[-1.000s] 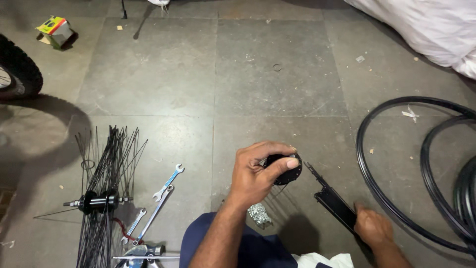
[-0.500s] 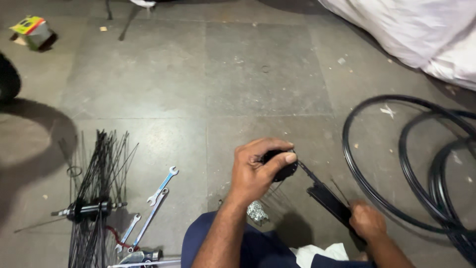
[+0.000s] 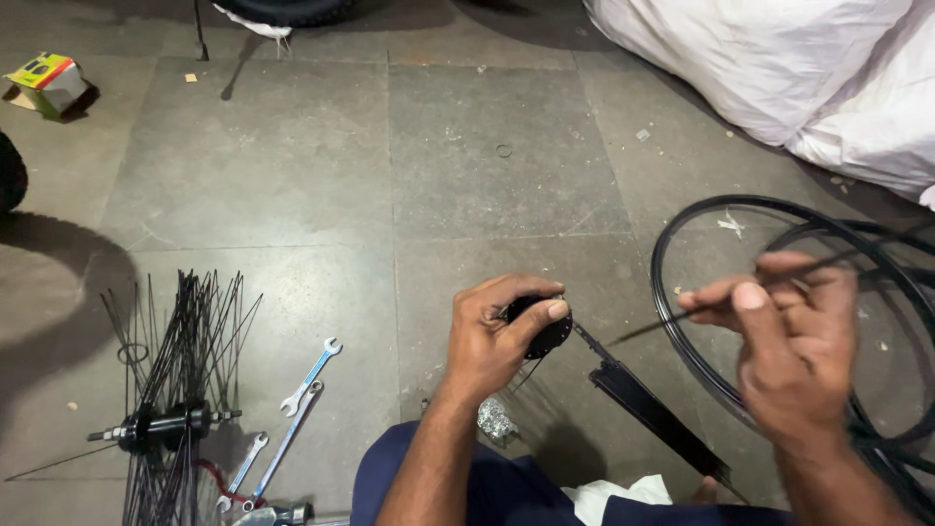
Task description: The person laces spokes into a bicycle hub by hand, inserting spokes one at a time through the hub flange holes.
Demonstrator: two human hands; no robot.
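My left hand [image 3: 497, 341] grips a small black wheel hub [image 3: 545, 331] just above the stone floor, thumb across its top. My right hand [image 3: 794, 336] is raised at the right, pinching thin black spokes [image 3: 648, 329] that point left toward the hub. A flat black bundle of spokes [image 3: 657, 414] lies on the floor between my hands, running down to the right. Behind my right hand lie black wheel rims [image 3: 682, 346]. A small crumpled foil piece [image 3: 495, 419] sits by my left wrist.
At the left lies another hub with a fan of spokes [image 3: 175, 390], and several spanners [image 3: 307, 375] beside it. White sacks [image 3: 779, 68] fill the top right. A small colourful box [image 3: 49, 83] sits top left, a tyre [image 3: 10, 175] at the left edge.
My right hand has lifted from the floor by the spoke bundle up to hub height, now holding spokes. My left hand stays on the hub. The view shifted right.
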